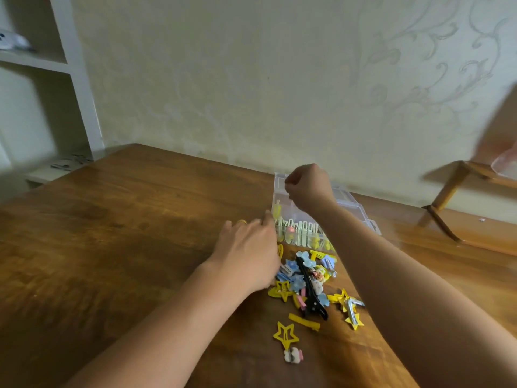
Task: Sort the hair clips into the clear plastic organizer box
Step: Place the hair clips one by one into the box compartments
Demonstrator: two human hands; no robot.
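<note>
Clear plastic organizer box (353, 206) sits beyond the hair clips (307, 284) heaped on the wooden surface (126, 219). Right hand (309, 186) hovers clenched over the box, contents unseen; left hand (249, 252), fingers relaxed, touches the pile's left edge, nearer the clips.

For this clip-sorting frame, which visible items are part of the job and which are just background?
Job:
- clear plastic organizer box
- pile of yellow, blue and black hair clips
- loose yellow star-shaped clip
- left hand resting at the pile
- right hand, fingers curled, over the box

Background:
- brown wooden table
- white wall shelf
- wooden stand
</note>
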